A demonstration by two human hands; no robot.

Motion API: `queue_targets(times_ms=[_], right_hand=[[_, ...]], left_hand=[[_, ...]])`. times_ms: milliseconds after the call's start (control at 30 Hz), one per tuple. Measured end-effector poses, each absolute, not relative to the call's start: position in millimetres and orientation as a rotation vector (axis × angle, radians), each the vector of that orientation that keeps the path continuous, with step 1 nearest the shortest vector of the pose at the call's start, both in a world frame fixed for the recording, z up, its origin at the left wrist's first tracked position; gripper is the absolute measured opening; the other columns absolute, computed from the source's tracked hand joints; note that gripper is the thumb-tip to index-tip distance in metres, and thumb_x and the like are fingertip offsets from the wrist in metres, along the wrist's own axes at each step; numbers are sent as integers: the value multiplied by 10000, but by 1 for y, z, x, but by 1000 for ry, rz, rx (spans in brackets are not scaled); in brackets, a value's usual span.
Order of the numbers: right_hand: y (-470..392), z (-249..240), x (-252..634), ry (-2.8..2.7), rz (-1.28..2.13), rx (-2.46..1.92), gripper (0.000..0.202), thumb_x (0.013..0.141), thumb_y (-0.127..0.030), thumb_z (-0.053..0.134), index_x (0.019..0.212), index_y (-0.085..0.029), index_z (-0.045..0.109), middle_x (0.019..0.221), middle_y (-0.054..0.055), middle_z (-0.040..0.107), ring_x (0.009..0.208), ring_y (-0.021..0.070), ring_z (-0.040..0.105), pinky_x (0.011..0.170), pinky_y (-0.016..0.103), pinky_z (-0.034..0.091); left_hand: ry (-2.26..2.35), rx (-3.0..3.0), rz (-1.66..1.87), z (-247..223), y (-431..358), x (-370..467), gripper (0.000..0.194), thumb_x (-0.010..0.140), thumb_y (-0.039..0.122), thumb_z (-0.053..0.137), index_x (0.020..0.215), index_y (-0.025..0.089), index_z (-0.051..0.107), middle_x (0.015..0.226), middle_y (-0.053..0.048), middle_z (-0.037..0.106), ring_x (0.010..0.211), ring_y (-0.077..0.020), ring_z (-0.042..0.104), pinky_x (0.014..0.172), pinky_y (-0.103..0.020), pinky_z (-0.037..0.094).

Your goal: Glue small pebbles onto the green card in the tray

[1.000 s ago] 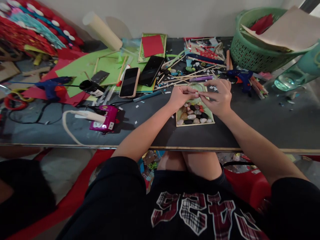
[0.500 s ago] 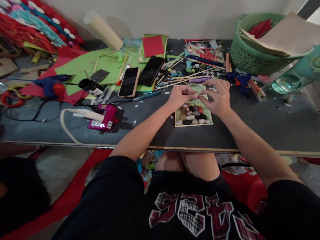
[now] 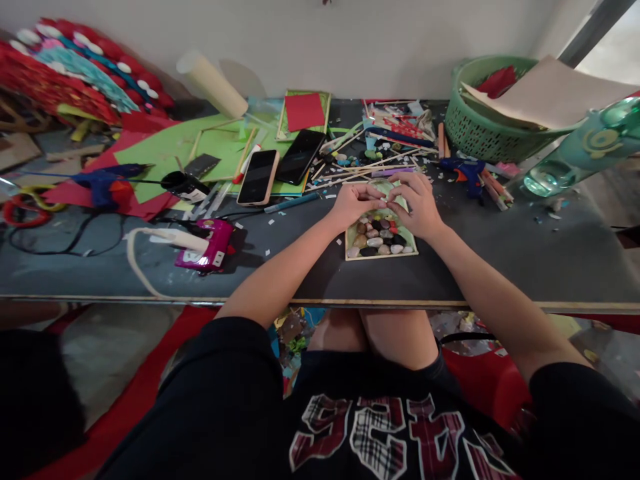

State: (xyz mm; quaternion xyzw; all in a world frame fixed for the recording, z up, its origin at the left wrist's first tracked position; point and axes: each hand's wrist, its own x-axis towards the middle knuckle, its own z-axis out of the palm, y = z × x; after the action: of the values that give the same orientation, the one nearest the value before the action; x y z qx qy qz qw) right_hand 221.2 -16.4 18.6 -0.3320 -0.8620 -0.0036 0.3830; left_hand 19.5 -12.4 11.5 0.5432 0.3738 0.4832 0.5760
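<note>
A small shallow tray (image 3: 382, 257) with a pale rim lies near the table's front edge. Several smooth pebbles (image 3: 375, 241), white, black, brown and reddish, fill its nearer part. Over its far part, my left hand (image 3: 356, 201) has thumb and fingers pinched together. Opposite it, my right hand (image 3: 416, 204) curls inward with its thumb and fingertips meeting near the left fingertips. What the fingertips hold, if anything, is too small to make out. Just behind the fingers shows the edge of a clear round piece, partly hidden by my hands.
Two phones (image 3: 258, 177) lie left of the tray. Thin sticks (image 3: 350, 175) and paper scraps are strewn behind it. A blue glue gun (image 3: 463, 169), a green basket (image 3: 493, 133) and a bottle (image 3: 555, 177) are to the right. A magenta power adapter (image 3: 213, 245) with a cable sits left.
My right hand has drawn slightly closer to my left, its fingers more curled. The whole view has shifted a little with my head; the tray and pebbles look unchanged.
</note>
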Motion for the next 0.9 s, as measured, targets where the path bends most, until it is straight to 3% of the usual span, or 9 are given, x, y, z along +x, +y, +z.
queue_targets(times_ms=[567, 767, 900], right_hand=[[-14, 12, 219, -2115, -78, -736, 215, 1033, -408, 578, 946, -236, 673, 1256, 79, 694, 1152, 254, 629, 985, 431, 457], [-14, 11, 221, -2131, -40, -785, 244, 1031, -427, 561, 908, -235, 647, 1245, 90, 697, 1145, 259, 630, 970, 436, 464], [-14, 12, 222, -2133, -31, -833, 309, 1033, -508, 537, 966, -248, 689, 1243, 91, 698, 1156, 266, 630, 1005, 454, 445]], left_hand=[[889, 1250, 1099, 11, -14, 18, 526, 409, 437, 1018, 752, 137, 756, 726, -11, 767, 673, -121, 703, 752, -279, 587], [901, 1299, 1082, 10, -14, 18, 592, 440, 523, 1003, 791, 125, 741, 741, -33, 761, 699, -146, 715, 759, -304, 585], [899, 1253, 1088, 10, -14, 18, 585, 410, 489, 1017, 787, 129, 750, 725, -22, 757, 695, -142, 714, 789, -314, 589]])
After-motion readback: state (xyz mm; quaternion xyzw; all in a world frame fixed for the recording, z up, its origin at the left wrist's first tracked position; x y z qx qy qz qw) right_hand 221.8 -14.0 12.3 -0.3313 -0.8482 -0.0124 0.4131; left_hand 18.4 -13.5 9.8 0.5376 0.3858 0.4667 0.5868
